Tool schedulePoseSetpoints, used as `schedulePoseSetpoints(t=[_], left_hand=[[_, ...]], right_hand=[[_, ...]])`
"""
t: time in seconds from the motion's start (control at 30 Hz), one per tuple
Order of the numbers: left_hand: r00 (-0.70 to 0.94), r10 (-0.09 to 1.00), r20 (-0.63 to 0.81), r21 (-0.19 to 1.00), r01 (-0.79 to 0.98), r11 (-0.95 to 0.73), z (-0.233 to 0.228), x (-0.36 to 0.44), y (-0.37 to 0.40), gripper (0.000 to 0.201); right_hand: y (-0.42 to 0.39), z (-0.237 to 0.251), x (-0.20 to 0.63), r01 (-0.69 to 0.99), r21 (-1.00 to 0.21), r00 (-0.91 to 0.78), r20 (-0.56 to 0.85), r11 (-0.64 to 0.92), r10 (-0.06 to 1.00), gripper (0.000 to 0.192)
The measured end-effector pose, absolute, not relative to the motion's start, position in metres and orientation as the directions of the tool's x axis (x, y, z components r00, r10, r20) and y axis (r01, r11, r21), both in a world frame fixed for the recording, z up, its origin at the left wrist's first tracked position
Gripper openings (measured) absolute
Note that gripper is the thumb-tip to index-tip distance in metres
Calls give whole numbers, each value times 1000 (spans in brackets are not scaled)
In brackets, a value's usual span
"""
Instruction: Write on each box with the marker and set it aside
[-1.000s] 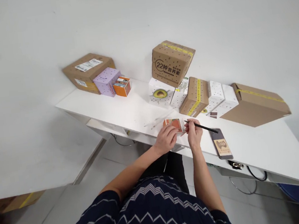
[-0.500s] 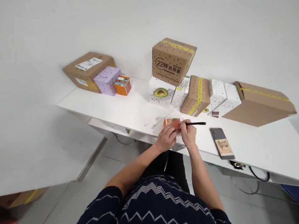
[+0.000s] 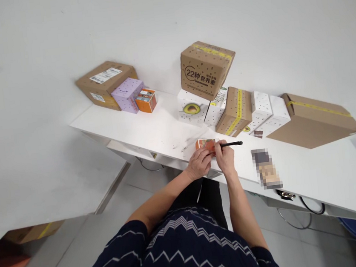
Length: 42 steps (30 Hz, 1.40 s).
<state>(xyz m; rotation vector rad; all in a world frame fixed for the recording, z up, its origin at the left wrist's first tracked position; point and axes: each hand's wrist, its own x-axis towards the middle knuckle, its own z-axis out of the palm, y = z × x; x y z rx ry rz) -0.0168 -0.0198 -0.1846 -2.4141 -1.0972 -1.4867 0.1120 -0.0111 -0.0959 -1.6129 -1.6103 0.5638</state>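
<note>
- Left hand (image 3: pixel 200 164): fingers curled over the near side of a small orange box (image 3: pixel 205 145), pinning it flat on the desk (image 3: pixel 152 130).
- Right hand (image 3: pixel 226 159): fingers pinched round a black pen (image 3: pixel 231 144); pen lies nearly level, tip at the orange box's right end, shaft pointing right.
- Orange box sits close to the desk's near edge, about mid-length.
- Behind it, just beyond: an avocado box (image 3: pixel 190 107), a white carton (image 3: pixel 216 108) beside it, a printed brown box (image 3: pixel 206 69) stacked tilted on the two.
- Right of those, a taped box (image 3: pixel 235 110) leaning, then two white boxes (image 3: pixel 267 112), then a big flat carton (image 3: pixel 316 117) lying at the wall. These crowd the back strip to the right.
- Phone (image 3: pixel 266 168), blurred out, lies flat right of the right hand, near the front edge, apart from the pen.
- Far left end: a labelled carton (image 3: pixel 103 84) against the wall, a purple box (image 3: pixel 127 94) touching it, an orange-and-white box (image 3: pixel 145 101) just beside.
- Desk is white, long, set against a plain white wall; faint marks on its top left of the orange box.
- Bare top between the left group and the middle stack; more bare top at the right front past the phone.
- Below the edge: grey tiled floor, cables (image 3: pixel 302 205) hanging right, a brown box (image 3: pixel 31 231) on the floor at left.
</note>
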Motion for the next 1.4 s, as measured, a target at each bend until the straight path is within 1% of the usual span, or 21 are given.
schedulePoseSetpoints(t=[0.13,0.23,0.3,0.33,0.37,0.4,0.47,0.5,0.57,0.6,0.63,0.7,0.8,0.87,0.93,1.0,1.1,1.2,1.27,1.3,1.4], left_hand=[[253,490,834,245,625,-741,-183,-17,-20,32],[262,524,810,263,637,-725,-184,-16,-20,33],[269,543,796,265,651,-712,-185,-16,-19,33],[271,546,793,262,657,-707,-186,-16,-19,32],[272,547,792,259,661,-704,-187,-16,-19,32],[272,546,793,258,662,-704,-188,-16,-18,32],[273,542,795,256,658,-708,-190,-16,-17,31],[273,538,798,254,657,-710,-190,-16,-17,31],[266,516,814,239,656,-716,-191,-16,-16,31],[262,496,828,225,655,-722,-190,-16,-16,32],[256,472,843,210,652,-729,-190,-16,-15,32],[249,438,864,189,645,-741,-191,-16,-15,33],[256,464,848,216,633,-743,-193,-17,-15,32],[271,511,816,246,638,-730,-195,-17,-15,32],[282,530,800,248,648,-720,-196,-18,-15,33],[286,492,822,214,646,-733,-198,-19,-15,36],[278,404,871,152,630,-761,-202,-19,-14,42],[277,403,872,158,621,-768,-206,-19,-13,43],[283,423,861,171,622,-764,-209,-18,-12,42],[283,425,860,169,628,-760,-210,-18,-12,41],[277,395,876,130,652,-747,-210,-18,-12,42]], right_hand=[[-13,-98,112,536,-839,128,187,91,974,28],[-12,-104,113,305,-950,278,155,66,948,24],[-11,-109,118,155,-985,399,131,74,907,24],[-10,-111,123,129,-988,446,134,85,885,25],[-8,-113,129,151,-984,482,160,98,862,27],[-7,-115,136,225,-968,495,210,110,843,28],[-6,-119,154,488,-868,431,328,89,841,28],[-6,-120,162,636,-771,365,353,46,861,29],[-5,-122,176,851,-518,269,295,-83,917,34],[-4,-123,180,903,-400,267,237,-156,934,38],[-3,-124,182,924,-308,293,187,-228,937,41],[-1,-127,182,917,-205,373,128,-343,919,42],[3,-130,177,881,-193,451,69,-431,890,41],[3,-132,176,872,-234,448,31,-430,893,42],[-1,-132,180,870,-279,434,43,-406,900,47],[-10,-133,193,861,-297,460,110,-412,881,51],[-29,-133,223,779,-271,614,148,-565,775,64],[-46,-131,256,673,-244,716,-22,-699,697,86],[-52,-129,270,682,-245,685,-114,-689,719,83],[-53,-128,274,701,-249,660,-129,-668,741,78],[-55,-123,272,734,-252,632,-89,-631,770,70]])
